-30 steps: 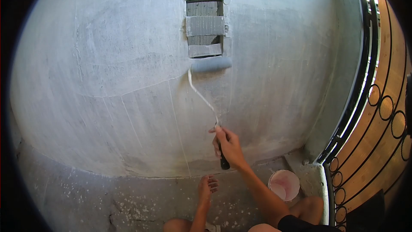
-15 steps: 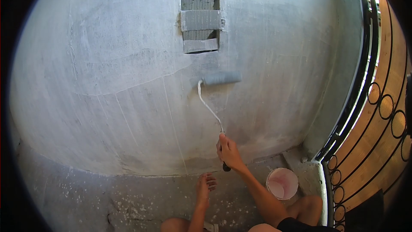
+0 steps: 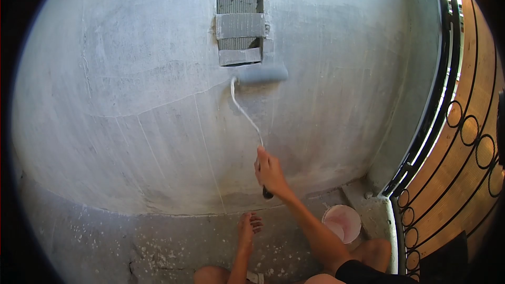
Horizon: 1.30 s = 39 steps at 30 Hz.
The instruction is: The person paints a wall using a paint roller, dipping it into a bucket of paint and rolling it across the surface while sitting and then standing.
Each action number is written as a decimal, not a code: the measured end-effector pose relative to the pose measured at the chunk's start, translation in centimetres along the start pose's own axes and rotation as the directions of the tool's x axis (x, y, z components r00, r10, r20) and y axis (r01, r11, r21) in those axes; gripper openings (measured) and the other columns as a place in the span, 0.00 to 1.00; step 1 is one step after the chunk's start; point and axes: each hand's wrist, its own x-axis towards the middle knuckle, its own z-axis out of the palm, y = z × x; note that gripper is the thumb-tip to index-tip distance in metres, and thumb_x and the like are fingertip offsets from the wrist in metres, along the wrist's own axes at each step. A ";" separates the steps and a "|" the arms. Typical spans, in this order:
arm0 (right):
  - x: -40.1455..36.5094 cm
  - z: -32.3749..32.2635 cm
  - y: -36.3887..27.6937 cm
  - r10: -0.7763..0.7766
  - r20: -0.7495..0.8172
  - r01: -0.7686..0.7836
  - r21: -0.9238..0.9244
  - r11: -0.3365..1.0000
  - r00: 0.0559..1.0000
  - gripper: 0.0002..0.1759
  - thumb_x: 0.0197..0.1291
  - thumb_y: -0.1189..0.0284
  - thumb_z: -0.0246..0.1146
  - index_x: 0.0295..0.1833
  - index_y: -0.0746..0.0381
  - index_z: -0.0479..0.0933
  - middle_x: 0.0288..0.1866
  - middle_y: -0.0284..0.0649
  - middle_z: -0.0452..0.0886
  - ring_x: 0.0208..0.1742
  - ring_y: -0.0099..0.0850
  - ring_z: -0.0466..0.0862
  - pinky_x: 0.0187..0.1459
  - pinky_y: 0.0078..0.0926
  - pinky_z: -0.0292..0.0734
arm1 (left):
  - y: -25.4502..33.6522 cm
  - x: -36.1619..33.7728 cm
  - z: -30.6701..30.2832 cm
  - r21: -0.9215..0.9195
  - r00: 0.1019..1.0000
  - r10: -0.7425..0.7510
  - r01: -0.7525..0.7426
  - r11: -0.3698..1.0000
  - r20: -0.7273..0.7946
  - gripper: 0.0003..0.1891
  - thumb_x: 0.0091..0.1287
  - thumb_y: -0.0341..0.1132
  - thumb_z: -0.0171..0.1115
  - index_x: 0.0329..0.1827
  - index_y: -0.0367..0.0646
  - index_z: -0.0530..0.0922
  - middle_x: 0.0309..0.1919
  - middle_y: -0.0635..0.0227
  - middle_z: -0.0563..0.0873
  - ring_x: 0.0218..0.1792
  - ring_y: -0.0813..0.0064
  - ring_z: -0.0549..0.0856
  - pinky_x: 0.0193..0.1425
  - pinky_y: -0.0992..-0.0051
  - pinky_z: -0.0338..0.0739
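A paint roller [image 3: 262, 74] lies against the grey wall [image 3: 158, 152], just below the cardboard-covered recess [image 3: 240, 26]. My right hand [image 3: 271, 172] is wrapped round its handle, whose black end shows below the fist. From there the bent, whitish frame rises to the left end of the roller sleeve. Low in front of the wall, my left hand [image 3: 249, 224] holds nothing, its fingers loosely curled and apart. Right of my right forearm stands a bucket [image 3: 342, 223] with pale paint inside.
Black metal bars with ring patterns [image 3: 470, 129] run along the right side, with tan ribbed sheeting behind. The concrete floor [image 3: 158, 244] is spattered with white spots. My bent knees [image 3: 376, 255] are at the bottom edge, close to the bucket.
My right hand has pushed the paint roller up the wall and slightly left, up to the underside of the recess. My left hand has hardly moved.
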 end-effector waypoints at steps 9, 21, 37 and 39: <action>-2.0 0.4 5.1 -0.143 -0.110 0.125 -0.157 0.980 0.983 0.30 0.74 0.48 0.42 0.24 0.59 0.62 0.13 0.28 0.63 0.10 0.19 0.63 0.13 0.21 0.58 | 0.4 0.0 -0.3 -0.036 1.000 0.017 -0.018 0.999 -0.013 0.21 0.74 0.50 0.45 0.55 0.43 0.74 0.39 0.66 0.81 0.37 0.74 0.82 0.43 0.72 0.77; -3.5 3.7 7.1 -0.077 -0.039 0.072 -0.117 0.991 0.996 0.29 0.74 0.48 0.44 0.26 0.59 0.64 0.16 0.26 0.62 0.16 0.17 0.63 0.18 0.21 0.59 | 0.5 0.1 0.1 -0.079 0.998 0.006 -0.010 0.997 -0.057 0.20 0.75 0.48 0.44 0.54 0.42 0.74 0.38 0.65 0.83 0.36 0.75 0.82 0.40 0.74 0.78; 1.8 6.1 3.7 -0.153 -0.035 0.152 -0.016 0.988 0.988 0.30 0.73 0.46 0.42 0.24 0.58 0.61 0.13 0.27 0.61 0.11 0.17 0.62 0.13 0.19 0.58 | 1.6 0.1 -0.4 -0.163 1.000 0.001 -0.005 0.987 -0.021 0.22 0.74 0.51 0.42 0.55 0.43 0.73 0.41 0.66 0.82 0.41 0.74 0.81 0.44 0.71 0.76; -0.1 6.3 6.6 -0.113 -0.037 0.113 -0.023 0.993 0.993 0.30 0.73 0.46 0.43 0.24 0.58 0.61 0.13 0.27 0.61 0.12 0.17 0.63 0.14 0.19 0.59 | 1.4 0.3 -0.5 -0.174 1.000 0.011 -0.015 0.985 -0.020 0.23 0.74 0.53 0.41 0.56 0.44 0.73 0.41 0.66 0.82 0.43 0.74 0.81 0.45 0.70 0.76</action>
